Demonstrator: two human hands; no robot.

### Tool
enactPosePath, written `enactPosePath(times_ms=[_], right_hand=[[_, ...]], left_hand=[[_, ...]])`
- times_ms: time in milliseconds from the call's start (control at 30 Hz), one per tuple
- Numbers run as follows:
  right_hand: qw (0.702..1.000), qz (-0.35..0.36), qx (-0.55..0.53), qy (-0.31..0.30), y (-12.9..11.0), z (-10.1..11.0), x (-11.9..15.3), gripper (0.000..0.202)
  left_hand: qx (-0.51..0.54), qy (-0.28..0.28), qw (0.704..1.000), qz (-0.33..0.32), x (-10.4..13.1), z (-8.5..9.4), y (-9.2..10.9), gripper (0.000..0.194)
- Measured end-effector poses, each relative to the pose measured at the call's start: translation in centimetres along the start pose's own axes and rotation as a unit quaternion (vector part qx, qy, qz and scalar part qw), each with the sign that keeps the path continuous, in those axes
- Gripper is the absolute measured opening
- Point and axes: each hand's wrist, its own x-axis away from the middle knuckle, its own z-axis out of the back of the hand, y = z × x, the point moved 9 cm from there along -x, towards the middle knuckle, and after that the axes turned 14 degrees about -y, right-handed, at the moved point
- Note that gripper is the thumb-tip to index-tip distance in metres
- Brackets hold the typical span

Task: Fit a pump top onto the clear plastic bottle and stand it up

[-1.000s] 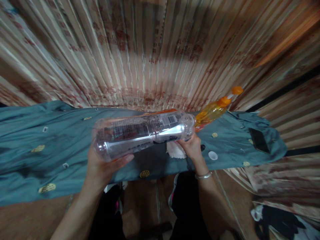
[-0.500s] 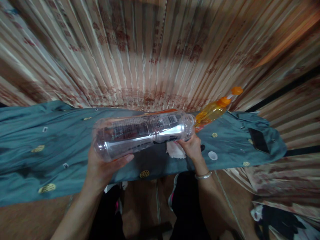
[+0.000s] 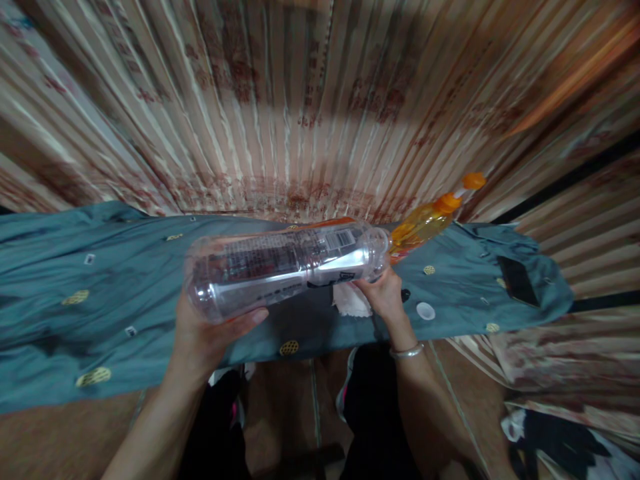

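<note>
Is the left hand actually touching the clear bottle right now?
Touching. The head view shows the left hand cupped under the base end of the clear bottle, thumb pressed against its underside, with no gap visible.

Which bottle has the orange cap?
The small orange bottle, held up by the right hand. Its cap is orange and flipped open. The big clear bottle, tipped sideways on the left hand, shows no cap.

Glossy clear plastic bottle (image 3: 285, 267), matt teal cloth (image 3: 100, 293), translucent orange plastic bottle (image 3: 425, 223), shiny metal bangle (image 3: 407, 351).
</note>
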Motion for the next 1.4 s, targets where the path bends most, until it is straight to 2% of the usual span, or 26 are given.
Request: enactPosePath(times_ms=[333, 533, 700, 933, 1067, 1267, 1400], right_hand=[[1.000, 0.007, -0.007, -0.003, -0.36, 0.09, 0.05, 0.057], [1.000, 0.006, -0.009, -0.002, -0.19, 0.06, 0.04, 0.059], [1.000, 0.005, -0.005, -0.003, -0.03, -0.01, 0.02, 0.061], [1.000, 0.009, 0.000, 0.006, -0.11, 0.05, 0.02, 0.059], [1.000, 0.010, -0.008, 0.002, -0.15, 0.00, 0.03, 0.058], [1.000, 0.000, -0.006, -0.001, -0.27, 0.12, 0.02, 0.060], [1.000, 0.000, -0.004, -0.003, -0.20, 0.07, 0.01, 0.059]], left_hand=[[0.016, 0.013, 1.000, 0.003, -0.02, 0.07, -0.09, 0.084], [0.014, 0.005, 1.000, 0.006, -0.05, -0.10, 0.02, 0.083], [0.018, 0.027, 0.999, 0.019, 0.24, 0.42, -0.46, 0.086], [0.017, -0.010, 1.000, -0.012, 0.01, -0.28, 0.16, 0.083], [0.030, -0.003, 1.000, -0.005, -0.11, -0.24, 0.18, 0.084], [0.021, 0.001, 1.000, 0.000, 0.05, -0.19, 0.13, 0.074], [0.037, 0.019, 0.999, 0.020, 0.22, 0.01, -0.27, 0.079]])
